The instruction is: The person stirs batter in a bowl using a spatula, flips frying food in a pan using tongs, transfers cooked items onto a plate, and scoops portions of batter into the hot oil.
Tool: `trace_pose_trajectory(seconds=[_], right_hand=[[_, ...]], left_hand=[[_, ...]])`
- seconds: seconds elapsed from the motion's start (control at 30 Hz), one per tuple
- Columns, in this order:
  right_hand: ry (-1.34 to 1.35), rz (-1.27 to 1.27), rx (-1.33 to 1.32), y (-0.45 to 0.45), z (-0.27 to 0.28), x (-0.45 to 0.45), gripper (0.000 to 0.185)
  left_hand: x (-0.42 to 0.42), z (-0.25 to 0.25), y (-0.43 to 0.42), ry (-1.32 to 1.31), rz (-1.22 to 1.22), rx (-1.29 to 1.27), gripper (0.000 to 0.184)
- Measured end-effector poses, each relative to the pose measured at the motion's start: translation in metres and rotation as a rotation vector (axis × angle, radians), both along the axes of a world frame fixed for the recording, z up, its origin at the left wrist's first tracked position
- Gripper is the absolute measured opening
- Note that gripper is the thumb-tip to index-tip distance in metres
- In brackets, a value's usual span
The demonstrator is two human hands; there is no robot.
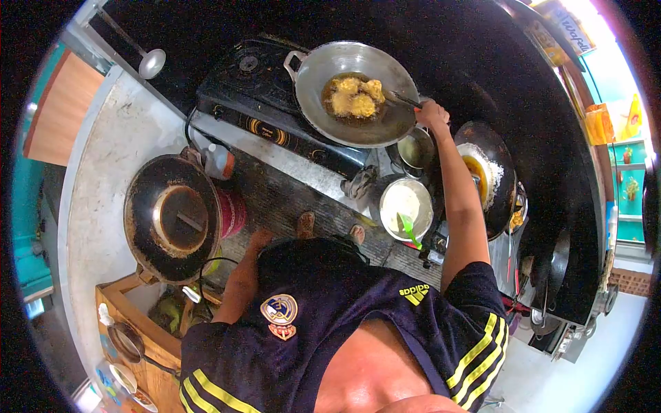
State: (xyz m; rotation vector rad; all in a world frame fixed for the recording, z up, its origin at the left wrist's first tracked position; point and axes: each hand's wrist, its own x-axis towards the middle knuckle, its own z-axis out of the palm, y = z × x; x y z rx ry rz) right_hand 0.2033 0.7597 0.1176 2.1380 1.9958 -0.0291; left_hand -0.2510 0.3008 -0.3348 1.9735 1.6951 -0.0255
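My right hand (432, 115) is closed around the dark handle of a utensil (406, 100), whose far end reaches into a large metal wok (320, 113). Several golden, battered pieces (358, 98) lie in oil at the bottom of this wok, which sits on a black gas stove (255, 86). Down at my side is my left hand (260, 239), small and dim, in front of the dark mat; its fingers are too unclear to read. A white bowl (406, 199) of pale batter with a green utensil (407, 227) stands below my right forearm.
A dark pan (490, 165) with oil and white residue is right of my forearm. A small pot (415, 150) stands beside the wok. On the left are a large blackened wok (146, 213) and a wooden crate (138, 303). A ladle (151, 63) hangs at the upper left.
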Motion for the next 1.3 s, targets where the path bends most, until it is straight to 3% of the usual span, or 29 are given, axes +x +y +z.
trace_pose_trajectory(seconds=[0.03, 0.13, 0.23, 0.33, 0.43, 0.53, 0.63, 0.73, 0.83, 0.93, 1.03, 1.07, 1.13, 1.23, 1.3], right_hand=[[0.011, -0.024, -0.041, -0.002, 0.017, -0.008, 0.039], [0.014, -0.045, -0.107, 0.002, 0.028, -0.010, 0.039], [-0.020, -0.016, -0.112, 0.007, 0.026, -0.011, 0.039], [-0.196, 0.193, 0.075, -0.004, 0.026, -0.025, 0.043], [-0.302, 0.438, 0.332, -0.004, 0.003, -0.033, 0.048], [-0.269, 0.588, 0.538, -0.002, -0.021, -0.043, 0.051], [-0.264, 0.558, 0.444, -0.005, -0.024, -0.050, 0.055], [-0.297, 0.638, 0.517, -0.007, -0.027, -0.049, 0.035], [-0.253, 0.630, 0.474, -0.009, -0.027, -0.051, 0.038], [-0.230, 0.631, 0.482, -0.010, -0.030, -0.054, 0.043], [-0.202, 0.622, 0.464, -0.009, -0.035, -0.056, 0.050], [-0.144, 0.610, 0.458, -0.007, -0.038, -0.056, 0.049], [-0.150, 0.584, 0.407, -0.015, -0.022, -0.062, 0.048], [-0.157, 0.583, 0.442, -0.007, -0.021, -0.058, 0.046], [-0.170, 0.576, 0.455, -0.003, -0.016, -0.054, 0.044]], left_hand=[[-0.003, 0.000, -0.002, 0.055, -0.098, 0.119, 0.035], [0.005, 0.037, 0.004, -0.337, 0.531, -0.232, 0.033], [0.006, 0.059, 0.008, -0.444, 0.591, -0.432, 0.036], [-0.004, 0.010, 0.006, -0.212, 0.224, -0.382, 0.037], [0.008, 0.003, -0.006, -0.077, 0.498, -0.216, 0.037], [-0.005, 0.003, -0.002, 0.048, -0.077, -0.190, 0.038], [0.004, 0.056, 0.002, -0.212, 0.500, -0.361, 0.040], [0.005, 0.107, 0.006, -0.367, 0.621, -0.515, 0.042], [-0.002, 0.024, -0.021, -0.200, 0.563, -0.289, 0.037], [-0.013, 0.005, -0.032, 0.110, -0.182, 0.027, 0.032], [-0.009, 0.033, -0.020, -0.159, 0.424, -0.509, 0.025], [-0.009, 0.032, -0.019, -0.073, 0.266, -0.395, 0.025], [-0.007, 0.035, -0.018, -0.036, 0.178, -0.305, 0.027], [0.003, 0.075, -0.010, -0.271, 0.657, -0.498, 0.029], [0.007, 0.078, -0.008, -0.343, 0.747, -0.507, 0.030]])
